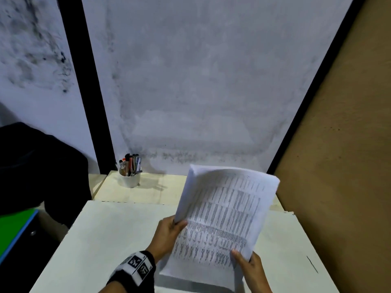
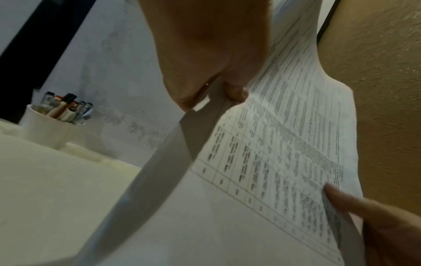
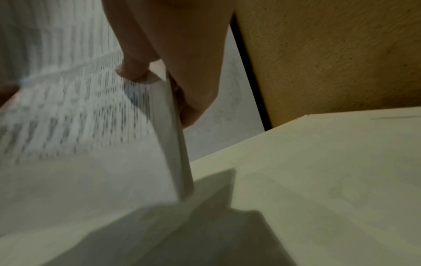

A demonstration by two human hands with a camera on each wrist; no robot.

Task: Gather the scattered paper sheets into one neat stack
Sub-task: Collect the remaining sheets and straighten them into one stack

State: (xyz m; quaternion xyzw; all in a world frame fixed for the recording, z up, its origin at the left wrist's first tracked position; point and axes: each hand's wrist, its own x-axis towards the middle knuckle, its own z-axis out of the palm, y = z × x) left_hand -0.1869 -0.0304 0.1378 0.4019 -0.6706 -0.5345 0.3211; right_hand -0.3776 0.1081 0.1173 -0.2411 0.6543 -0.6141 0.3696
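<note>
A bundle of white printed paper sheets [image 1: 220, 218] with table text stands tilted on its lower edge on the cream table [image 1: 105, 240]. My left hand [image 1: 169, 231] pinches the bundle's left edge, thumb on the printed face. My right hand [image 1: 247, 263] pinches the right edge lower down, thumb on top. In the left wrist view the left hand [image 2: 214, 93] clamps the paper sheets [image 2: 284, 144] between thumb and fingers. In the right wrist view the right hand [image 3: 164, 84] grips the paper sheets [image 3: 68, 117], whose corner touches the table [image 3: 318, 180].
A white cup of pens [image 1: 129, 176] stands at the back left of the table, also the cup of pens [image 2: 52, 126] in the left wrist view. A brown board [image 1: 338, 166] walls the right side. A dark bag [image 1: 38, 166] and a green folder [image 1: 14, 229] lie left.
</note>
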